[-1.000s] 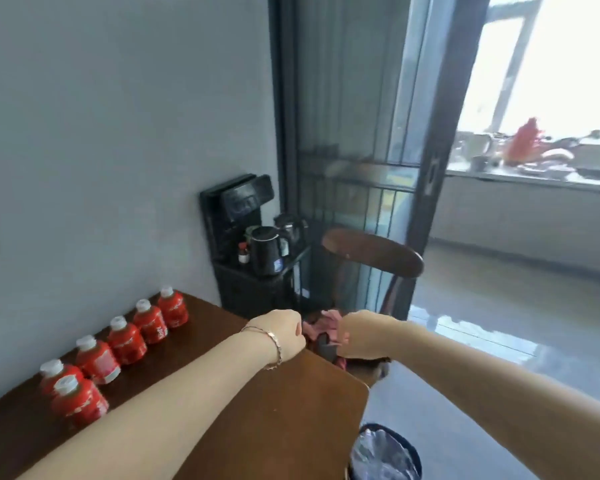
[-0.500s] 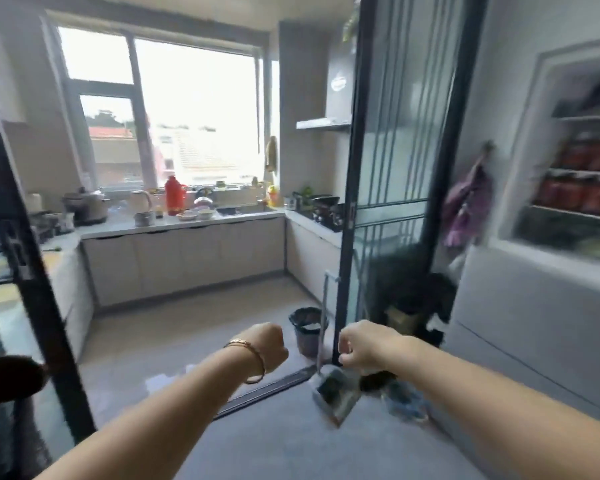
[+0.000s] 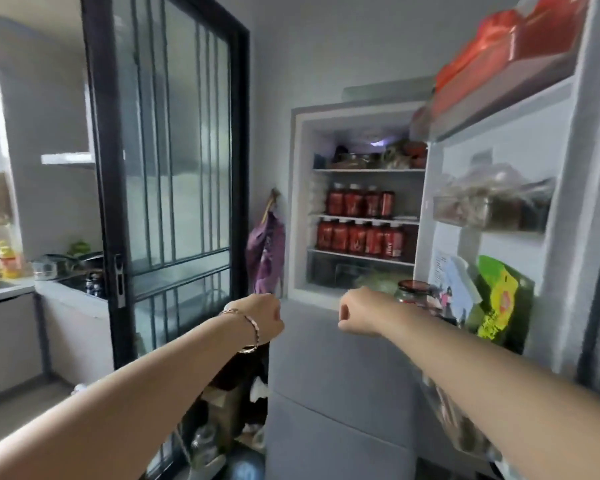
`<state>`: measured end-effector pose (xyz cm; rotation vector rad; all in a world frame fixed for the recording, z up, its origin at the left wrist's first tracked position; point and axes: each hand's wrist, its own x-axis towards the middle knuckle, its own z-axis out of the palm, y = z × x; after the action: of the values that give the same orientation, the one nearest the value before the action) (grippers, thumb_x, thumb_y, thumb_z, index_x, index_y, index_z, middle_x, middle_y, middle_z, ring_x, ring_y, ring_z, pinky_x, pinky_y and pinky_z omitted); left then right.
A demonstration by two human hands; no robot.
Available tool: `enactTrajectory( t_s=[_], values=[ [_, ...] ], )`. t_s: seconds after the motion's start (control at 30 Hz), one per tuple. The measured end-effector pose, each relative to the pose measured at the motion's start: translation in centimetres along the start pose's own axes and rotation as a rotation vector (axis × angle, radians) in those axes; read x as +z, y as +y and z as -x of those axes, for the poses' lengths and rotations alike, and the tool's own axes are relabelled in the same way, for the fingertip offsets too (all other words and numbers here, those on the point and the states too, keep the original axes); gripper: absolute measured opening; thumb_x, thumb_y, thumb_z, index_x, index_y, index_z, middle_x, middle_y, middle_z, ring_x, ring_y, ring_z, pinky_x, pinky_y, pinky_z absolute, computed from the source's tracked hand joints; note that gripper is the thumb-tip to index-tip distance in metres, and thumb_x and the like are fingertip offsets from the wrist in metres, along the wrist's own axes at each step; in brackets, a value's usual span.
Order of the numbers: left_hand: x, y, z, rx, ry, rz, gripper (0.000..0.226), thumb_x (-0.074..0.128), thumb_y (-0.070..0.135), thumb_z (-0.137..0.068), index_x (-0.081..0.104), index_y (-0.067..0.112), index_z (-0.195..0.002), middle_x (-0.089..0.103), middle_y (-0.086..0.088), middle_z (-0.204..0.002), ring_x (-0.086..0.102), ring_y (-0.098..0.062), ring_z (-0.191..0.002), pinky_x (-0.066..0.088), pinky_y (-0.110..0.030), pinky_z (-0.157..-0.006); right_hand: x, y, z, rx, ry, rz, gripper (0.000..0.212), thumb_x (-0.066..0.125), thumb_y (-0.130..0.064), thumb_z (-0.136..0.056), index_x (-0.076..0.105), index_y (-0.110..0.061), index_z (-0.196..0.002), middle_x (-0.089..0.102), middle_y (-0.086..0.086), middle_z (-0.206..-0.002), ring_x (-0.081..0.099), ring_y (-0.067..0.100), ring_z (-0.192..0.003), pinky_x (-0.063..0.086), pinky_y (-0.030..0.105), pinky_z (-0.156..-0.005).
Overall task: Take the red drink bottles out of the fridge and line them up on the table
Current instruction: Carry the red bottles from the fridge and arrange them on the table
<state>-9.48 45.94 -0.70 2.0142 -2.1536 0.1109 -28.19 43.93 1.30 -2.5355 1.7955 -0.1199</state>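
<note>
- A narrow grey-walled corner; a sliding door (image 3: 167, 168) with a black metal frame and ribbed glass panes stands on the left.
- Beyond the door, a pale bench (image 3: 0, 292) carries pans and small jars, blurred.
- The fridge (image 3: 298, 202) is open, a white boxy cavity with thin flat shelves; below it the closed lower fronts are smooth matt grey.
- The red drink bottles (image 3: 359, 204) stand upright in two rows on the two middle shelves, shoulder to shoulder, squat, with glossy red labels.
- The fridge door (image 3: 568, 209) swings out on the right; its racks hold a glass jar (image 3: 414, 289) with a dark red lid, a shiny green packet (image 3: 503, 299) and red wrapped packs at the top.
- A limp purple bag (image 3: 265, 251) hangs on the wall just beside the fridge.
- The left grip (image 3: 260, 318), a thin metal bracelet (image 3: 248, 323) at its wrist, is curled into a fist and holds nothing.
- The right grip (image 3: 359, 311) is likewise curled closed and empty, well short of the bottles.
</note>
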Motion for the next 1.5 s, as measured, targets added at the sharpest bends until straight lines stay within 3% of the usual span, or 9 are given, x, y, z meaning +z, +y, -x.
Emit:
enactTrajectory(
  t_s=[0.13, 0.27, 0.47, 0.7, 0.87, 0.97, 1.17, 1.3, 1.5],
  values=[
    [0.5, 0.8, -9.7, 0.094, 0.021, 0.073, 0.022, 0.043, 0.022, -0.087, 0.061, 0.013, -0.097, 0.065, -0.006, -0.105, 0.061, -0.027, -0.097, 0.05, -0.033, -0.081, -1.1, 4.3, -6.6, 0.15, 0.019, -0.038, 0.019, 0.053, -0.019, -0.086, 0.067, -0.009, -0.094, 0.068, 0.008, -0.095, 0.065, 0.026, -0.086, 0.045, 0.028, -0.064],
    [0.2, 0.6, -21.0, 0.19, 0.03, 0.072, 0.021, 0.045, 0.023, -0.088, 0.062, 0.017, -0.1, 0.064, -0.002, -0.107, 0.061, -0.024, -0.097, 0.049, -0.03, -0.08, -3.1, 7.5, -15.0, 0.284, 0.081, -0.039, 0.015, 0.05, -0.017, -0.085, 0.055, -0.016, -0.072, 0.055, 0.002, -0.074, 0.055, 0.023, -0.072, 0.041, 0.029, -0.061],
    [-0.5, 1.9, -35.4, 0.286, 0.081, 0.068, 0.021, 0.04, 0.018, -0.09, 0.059, 0.015, -0.098, 0.063, -0.004, -0.103, 0.058, -0.024, -0.09, 0.048, -0.032, -0.078, -6.0, 12.4, -25.0, 0.393, 0.187, -0.004, 0.017, 0.053, -0.018, -0.089, 0.066, -0.014, -0.098, 0.064, 0.003, -0.103, 0.062, 0.024, -0.096, 0.052, 0.035, -0.084],
    [2.9, 4.4, -50.3, 0.315, 0.204, 0.187, 0.017, 0.042, 0.021, -0.089, 0.052, 0.025, -0.076, 0.059, 0.003, -0.085, 0.06, -0.021, -0.082, 0.051, -0.029, -0.074, -6.4, 20.1, -39.0, 0.439, 0.403, 0.008, 0.014, 0.05, -0.016, -0.089, 0.062, -0.015, -0.081, 0.062, 0.001, -0.079, 0.06, 0.022, -0.072, 0.041, 0.027, -0.059],
    [3.1, 6.4, -59.9, 0.303, 0.33, 0.275, 0.024, 0.043, 0.023, -0.09, 0.058, 0.025, -0.109, 0.063, 0.004, -0.107, 0.059, -0.021, -0.095, 0.047, -0.029, -0.08, -8.0, 25.4, -50.9, 0.402, 0.601, -0.082, 0.018, 0.049, -0.021, -0.093, 0.064, -0.013, -0.099, 0.067, 0.004, -0.094, 0.065, 0.025, -0.091, 0.049, 0.031, -0.069],
    [2.4, 6.6, -65.1, 0.29, 0.388, 0.368, 0.028, 0.044, 0.021, -0.089, 0.057, 0.025, -0.114, 0.062, 0.004, -0.11, 0.058, -0.017, -0.092, 0.046, -0.027, -0.079, -9.5, 27.5, -57.2, 0.404, 0.633, -0.179, 0.031, 0.053, -0.029, -0.092, 0.059, -0.01, -0.116, 0.064, 0.009, -0.113, 0.062, 0.027, -0.102, 0.05, 0.032, -0.079],
    [2.5, 6.8, -76.0, 0.196, 0.373, 0.654, 0.036, 0.054, 0.019, -0.087, 0.05, 0.016, -0.122, 0.064, -0.003, -0.101, 0.062, -0.019, -0.088, 0.052, -0.033, -0.083, -10.2, 30.8, -68.6, 0.435, 0.515, -0.439, 0.096, 0.068, -0.047, -0.08, 0.015, -0.005, -0.148, 0.029, 0.019, -0.149, 0.035, 0.033, -0.135, 0.036, 0.039, -0.109],
    [2.9, 8.0, -81.3, 0.194, 0.429, 0.847, 0.04, 0.061, 0.021, -0.082, 0.05, 0.011, -0.12, 0.06, -0.011, -0.116, 0.06, -0.025, -0.099, 0.048, -0.029, -0.083, -9.1, 31.8, -71.6, 0.375, 0.6, -0.694, 0.089, 0.075, -0.035, -0.077, 0.022, -0.011, -0.144, 0.047, 0.014, -0.139, 0.05, 0.029, -0.124, 0.044, 0.036, -0.1],
    [2.7, 9.6, -86.5, 0.151, 0.421, 0.911, 0.057, 0.061, 0.03, -0.086, 0.038, 0.004, -0.131, 0.055, -0.016, -0.125, 0.054, -0.034, -0.114, 0.045, -0.037, -0.096, -9.8, 33.4, -70.6, 0.294, 0.525, -0.672, 0.088, 0.08, -0.032, -0.068, 0.03, -0.02, -0.14, 0.055, 0.002, -0.128, 0.054, 0.018, -0.116, 0.043, 0.023, -0.087]
  ],
)
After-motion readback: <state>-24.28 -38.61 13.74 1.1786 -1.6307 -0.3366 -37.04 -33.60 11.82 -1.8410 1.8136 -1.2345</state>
